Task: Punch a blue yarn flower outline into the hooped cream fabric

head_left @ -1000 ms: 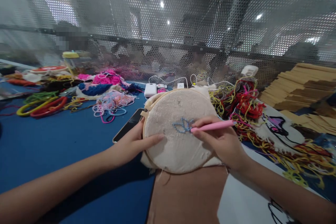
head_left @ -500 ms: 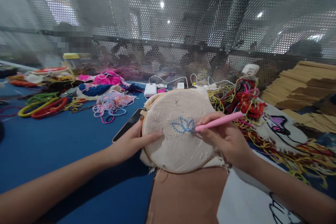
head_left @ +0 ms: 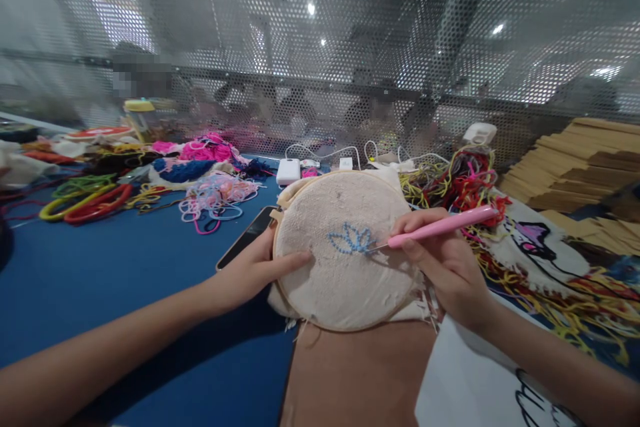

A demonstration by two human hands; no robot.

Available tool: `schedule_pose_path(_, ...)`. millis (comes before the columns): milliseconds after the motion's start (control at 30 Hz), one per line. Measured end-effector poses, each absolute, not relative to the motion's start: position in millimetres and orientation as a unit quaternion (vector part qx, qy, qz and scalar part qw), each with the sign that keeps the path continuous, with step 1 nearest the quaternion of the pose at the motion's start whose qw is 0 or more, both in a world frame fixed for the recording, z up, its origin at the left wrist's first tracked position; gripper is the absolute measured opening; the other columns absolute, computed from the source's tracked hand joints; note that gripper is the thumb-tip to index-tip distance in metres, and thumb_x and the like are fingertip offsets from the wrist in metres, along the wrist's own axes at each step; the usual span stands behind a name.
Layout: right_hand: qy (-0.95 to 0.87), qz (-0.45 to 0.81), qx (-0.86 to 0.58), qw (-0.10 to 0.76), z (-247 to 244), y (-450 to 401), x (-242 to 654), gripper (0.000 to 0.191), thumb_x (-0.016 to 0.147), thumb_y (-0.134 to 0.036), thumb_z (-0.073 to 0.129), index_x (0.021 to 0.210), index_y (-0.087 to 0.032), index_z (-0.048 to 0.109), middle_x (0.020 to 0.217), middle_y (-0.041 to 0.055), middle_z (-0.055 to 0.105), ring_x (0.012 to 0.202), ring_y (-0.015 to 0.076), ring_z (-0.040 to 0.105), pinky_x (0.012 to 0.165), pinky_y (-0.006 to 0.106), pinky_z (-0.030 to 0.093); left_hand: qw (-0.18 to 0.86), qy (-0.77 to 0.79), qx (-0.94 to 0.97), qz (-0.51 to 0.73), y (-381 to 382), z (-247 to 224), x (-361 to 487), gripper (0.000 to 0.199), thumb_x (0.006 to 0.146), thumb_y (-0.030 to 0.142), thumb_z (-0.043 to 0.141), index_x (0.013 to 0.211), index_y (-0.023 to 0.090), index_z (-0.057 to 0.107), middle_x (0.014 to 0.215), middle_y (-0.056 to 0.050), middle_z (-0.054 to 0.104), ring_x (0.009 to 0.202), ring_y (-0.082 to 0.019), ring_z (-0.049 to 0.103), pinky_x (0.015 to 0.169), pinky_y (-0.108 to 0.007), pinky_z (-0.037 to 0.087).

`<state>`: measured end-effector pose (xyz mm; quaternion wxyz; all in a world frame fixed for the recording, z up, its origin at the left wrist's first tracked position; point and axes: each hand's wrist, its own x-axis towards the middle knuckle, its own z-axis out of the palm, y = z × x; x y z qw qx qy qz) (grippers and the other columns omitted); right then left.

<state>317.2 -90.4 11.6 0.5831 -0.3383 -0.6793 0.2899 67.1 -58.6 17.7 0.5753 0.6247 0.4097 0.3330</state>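
Note:
Cream cloth is stretched in a round embroidery hoop [head_left: 345, 297], tilted up in front of me. A blue stitched petal outline [head_left: 350, 238] lies near the cloth's middle. My left hand [head_left: 265, 263] grips the hoop's left edge, thumb on the cloth and fingers hidden behind. My right hand [head_left: 445, 260] pinches a pink-handled punch needle [head_left: 440, 225]. Its thin metal shaft points left, the tip at the right side of the blue stitches. Whether the tip touches the cloth I cannot tell.
A dark phone [head_left: 245, 237] lies behind my left hand. Yarn bundles [head_left: 217, 197] lie to the left, tangled yarn [head_left: 470, 180] to the right. Brown paper stacks [head_left: 575, 160] stand far right, a white sheet [head_left: 465, 373] nearer. Behind rises a perforated metal screen [head_left: 320, 67].
My right hand has drawn the punch needle back to the right, so its metal shaft now shows. My left hand still holds the hoop. Something pale has appeared at the far left edge.

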Motion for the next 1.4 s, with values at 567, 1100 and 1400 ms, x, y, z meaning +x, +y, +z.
schedule_pose_path(567, -0.763, 0.143, -0.361, 0.517, 2, -89, 314, 0.011, 0.083, -0.015, 0.059, 0.09, -0.024, 0.058, 0.087, 0.0017, 0.059, 0.084, 0.0164, 0.058, 0.076, 0.033, 0.049, 0.567, 0.39, 0.64, 0.342, -62, 18, 68, 0.053, 0.077, 0.032, 0.064, 0.125, 0.023, 0.043, 0.128, -0.007, 0.056, 0.118, -0.028, 0.05, 0.091, -0.034, 0.049)
schedule_pose_path(1100, -0.72, 0.233, -0.409, 0.51, 7, -91, 312, 0.009, 0.086, -0.028, 0.056, 0.09, -0.021, 0.06, 0.088, 0.0043, 0.06, 0.082, 0.0171, 0.06, 0.072, 0.031, 0.052, 0.602, 0.388, 0.612, 0.336, -62, 17, 68, 0.058, 0.077, 0.032, 0.064, 0.128, 0.023, 0.038, 0.13, -0.009, 0.054, 0.118, -0.028, 0.051, 0.09, -0.034, 0.05)
schedule_pose_path(1400, -0.663, 0.319, -0.372, 0.565, 7, -91, 316, 0.008, 0.087, -0.028, 0.054, 0.092, -0.023, 0.05, 0.083, 0.0023, 0.059, 0.076, 0.0143, 0.058, 0.063, 0.027, 0.051, 0.583, 0.396, 0.623, 0.339, -61, 16, 67, 0.054, 0.076, 0.032, 0.064, 0.125, 0.023, 0.043, 0.127, -0.008, 0.058, 0.116, -0.029, 0.052, 0.088, -0.035, 0.051)
